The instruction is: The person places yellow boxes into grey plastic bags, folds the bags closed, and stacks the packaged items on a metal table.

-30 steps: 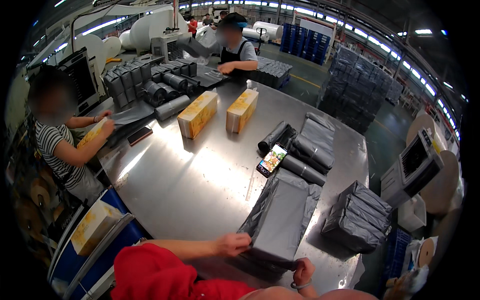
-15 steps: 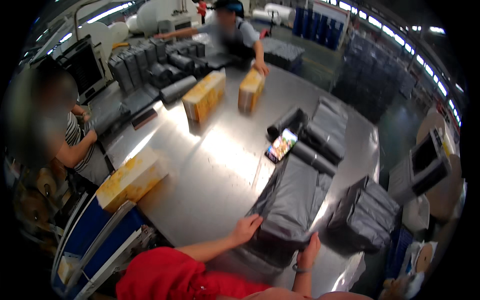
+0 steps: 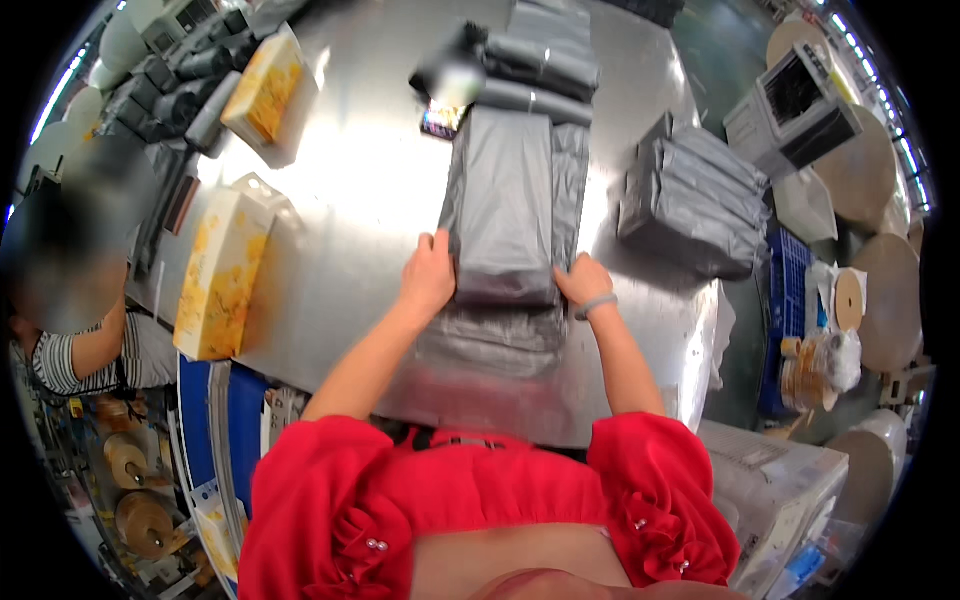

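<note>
A thick stack of grey plastic bags (image 3: 505, 200) lies lengthwise on the metal table in front of me. My left hand (image 3: 430, 270) grips its near left edge, fingers bent against the side. On the opposite edge, my right hand (image 3: 588, 280) pinches the near right corner, with a grey band round the wrist. The undersides of the fingers are hidden by the bags. Just past the stack's far end lie dark grey rolls (image 3: 530, 98), and a phone with a lit screen (image 3: 441, 120) sits at its far left.
Another pile of grey bags (image 3: 695, 200) stands to the right. Yellow-and-white floral packs (image 3: 225, 275) stand at left, one by the blue conveyor (image 3: 196, 420). A co-worker in a striped top (image 3: 95, 345) is at the far left. A monitor (image 3: 795, 110) stands beyond the table's right edge.
The view has swung right and downward, so the stack now appears straight ahead. Both hands stay on its sides. The far co-worker and the pack under that person's hand have left the view.
</note>
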The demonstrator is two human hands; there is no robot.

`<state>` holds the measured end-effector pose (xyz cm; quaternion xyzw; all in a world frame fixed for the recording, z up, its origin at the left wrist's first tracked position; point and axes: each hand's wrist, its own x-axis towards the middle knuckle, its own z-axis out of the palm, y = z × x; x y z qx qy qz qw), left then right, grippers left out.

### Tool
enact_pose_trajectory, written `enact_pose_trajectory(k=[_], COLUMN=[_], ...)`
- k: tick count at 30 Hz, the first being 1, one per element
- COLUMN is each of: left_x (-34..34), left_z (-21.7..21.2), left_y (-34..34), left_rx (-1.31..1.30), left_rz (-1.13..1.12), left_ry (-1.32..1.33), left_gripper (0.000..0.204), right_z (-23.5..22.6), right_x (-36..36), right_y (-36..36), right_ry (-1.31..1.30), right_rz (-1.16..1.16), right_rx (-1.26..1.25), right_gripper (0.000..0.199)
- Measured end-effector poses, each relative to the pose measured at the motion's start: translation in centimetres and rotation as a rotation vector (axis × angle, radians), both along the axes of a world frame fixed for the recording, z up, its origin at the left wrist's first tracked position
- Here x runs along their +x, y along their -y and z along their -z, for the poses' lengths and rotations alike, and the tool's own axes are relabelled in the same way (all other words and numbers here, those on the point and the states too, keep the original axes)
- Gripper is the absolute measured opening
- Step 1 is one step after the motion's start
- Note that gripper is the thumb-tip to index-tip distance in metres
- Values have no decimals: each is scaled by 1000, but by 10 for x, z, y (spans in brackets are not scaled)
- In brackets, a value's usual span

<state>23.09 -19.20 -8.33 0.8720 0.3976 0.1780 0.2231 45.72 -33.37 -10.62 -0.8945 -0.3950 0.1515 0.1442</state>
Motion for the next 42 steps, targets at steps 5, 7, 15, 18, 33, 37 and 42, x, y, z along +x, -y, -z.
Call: enact_pose_trajectory(k=[5, 7, 15, 18, 33, 37, 42], left_x=[16, 46, 70, 47, -294, -290, -229], left_z=[54, 11, -18, -5, -87, -63, -79], left_y=[-26, 13, 136, 116, -169, -203, -169], left_rx=[-507, -692, -169, -115, 106, 43, -13], left_rz=[-142, 72, 607, 601, -607, -487, -399], left_ry=[587, 744, 641, 506, -779, -544, -560], left_gripper=[42, 87, 75, 72, 100, 102, 100], right_z=[46, 26, -92, -175, -45, -49, -35], right_x=[13, -21, 75, 124, 139, 16, -95], right_y=[-36, -40, 124, 174, 78, 64, 21], right_ry=[-907, -1121, -1091, -340, 504, 209, -37], right_rz=[127, 32, -144, -278, -163, -334, -397], right_rx=[578, 819, 699, 349, 495, 446, 434], right_gripper=[50, 62, 68, 84, 70, 53, 45])
